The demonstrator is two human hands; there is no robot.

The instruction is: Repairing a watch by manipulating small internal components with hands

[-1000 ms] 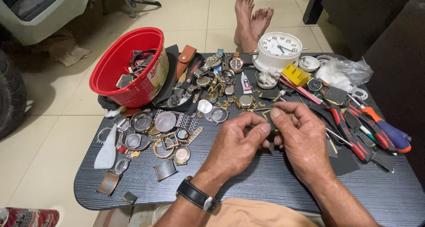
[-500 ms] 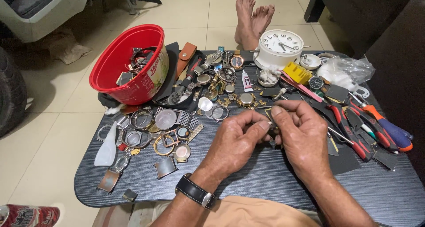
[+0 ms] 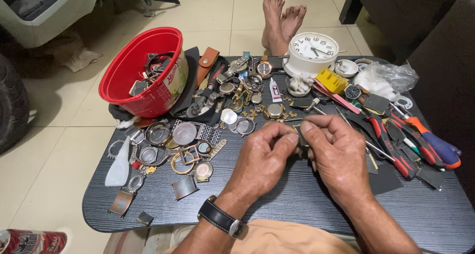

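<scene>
I have both hands pinched together on a small dark watch part (image 3: 300,135) over the counter's (image 3: 307,209) middle, left hand (image 3: 262,160) and right hand (image 3: 339,155) fingertip to fingertip. Fitting looks midway; loose watch cases (image 3: 170,135) wait along the left edge.

It looked like a home watch-repair corner: a low dark worktop (image 3: 297,204) on a tiled floor (image 3: 54,150), strewn with watch cases (image 3: 184,133), screwdrivers (image 3: 435,145) at right, a white alarm clock (image 3: 311,51) at top, a red bowl (image 3: 141,68) of parts upper left.
</scene>
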